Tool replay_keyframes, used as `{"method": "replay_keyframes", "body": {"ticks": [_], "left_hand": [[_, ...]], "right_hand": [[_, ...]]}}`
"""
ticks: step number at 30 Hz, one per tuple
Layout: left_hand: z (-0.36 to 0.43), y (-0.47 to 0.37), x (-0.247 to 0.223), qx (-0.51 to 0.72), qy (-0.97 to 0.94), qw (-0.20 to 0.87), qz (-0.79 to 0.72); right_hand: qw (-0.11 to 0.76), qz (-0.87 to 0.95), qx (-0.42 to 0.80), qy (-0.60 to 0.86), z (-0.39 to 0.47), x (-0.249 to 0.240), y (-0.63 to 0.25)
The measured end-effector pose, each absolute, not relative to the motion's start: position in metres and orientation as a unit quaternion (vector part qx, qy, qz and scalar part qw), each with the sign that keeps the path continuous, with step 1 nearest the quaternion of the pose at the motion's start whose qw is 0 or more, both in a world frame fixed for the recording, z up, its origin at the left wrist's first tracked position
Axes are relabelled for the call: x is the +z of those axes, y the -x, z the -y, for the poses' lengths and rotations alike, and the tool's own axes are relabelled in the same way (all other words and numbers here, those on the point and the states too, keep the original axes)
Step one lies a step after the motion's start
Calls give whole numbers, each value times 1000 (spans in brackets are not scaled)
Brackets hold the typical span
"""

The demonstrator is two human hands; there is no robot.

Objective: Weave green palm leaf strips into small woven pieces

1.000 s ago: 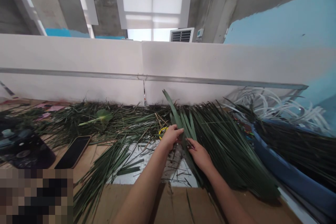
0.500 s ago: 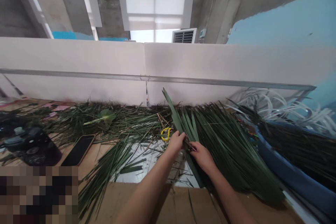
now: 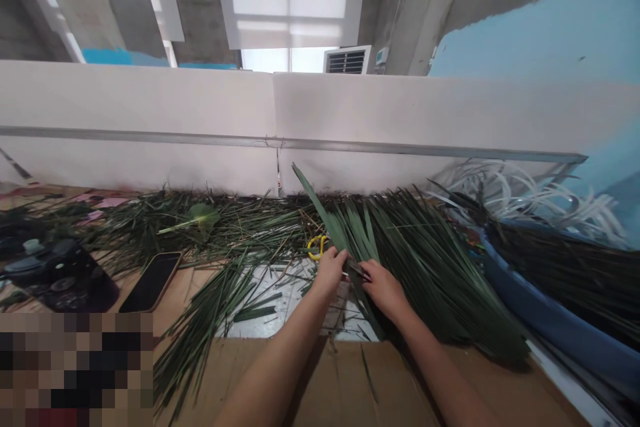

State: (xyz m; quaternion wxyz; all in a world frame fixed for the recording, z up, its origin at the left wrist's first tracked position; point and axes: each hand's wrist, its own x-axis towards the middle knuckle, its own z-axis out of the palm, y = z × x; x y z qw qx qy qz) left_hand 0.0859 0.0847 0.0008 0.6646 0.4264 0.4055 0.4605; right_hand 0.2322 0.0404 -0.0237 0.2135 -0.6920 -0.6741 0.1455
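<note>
My left hand [image 3: 331, 271] is closed around a long green leaf blade [image 3: 320, 210], whose tip points up and to the left toward the white panel. Close beside it, my right hand [image 3: 384, 290] pinches a slim dark tool [image 3: 361, 271] laid against the leaf; its exact kind is hard to make out. To the right spreads a thick pile of long green leaves [image 3: 430, 267]. A yellow loop [image 3: 316, 248], like a scissors handle, lies just behind my left hand. Leaf scraps [image 3: 255, 313] are scattered on the white surface to the left.
A bundle of thin leaf strips [image 3: 200, 327] and a phone [image 3: 151, 282] lie left, near a dark bottle [image 3: 63, 273]. A blue tub [image 3: 530, 293] of dark strips stands right, with white bands [image 3: 520, 190] behind it. Cardboard [image 3: 260, 380] covers the front edge; a white panel [image 3: 150, 100] closes the back.
My hands have shifted only slightly, and the leaf blade's tip has swung a little to the left. The camera view has tilted slightly.
</note>
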Motion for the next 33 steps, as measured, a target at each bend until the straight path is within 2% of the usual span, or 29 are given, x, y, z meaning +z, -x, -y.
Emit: {"method": "replay_keyframes", "body": {"ticks": [10,14,20,27,30,33], "left_hand": [[-103,-10,83,574,-413,606,-365],[-99,12,98,605,-421,579,-349],[-87,18,59,549,-451,601,-367],[-78,21,9,470,-478,619,-409],[-75,16,6,458,-486,630,-396],[-68,13,8,445,-496,645,-375]], "right_hand": [[196,680,97,700,-37,-24,-228],[184,684,90,700,-38,-28,-230],[223,678,81,696,-37,-30,-226],[162,714,16,681,-30,-26,-190],[225,721,50,653,-35,-19,-184],[384,687,187,588,-46,-5,-176]]}}
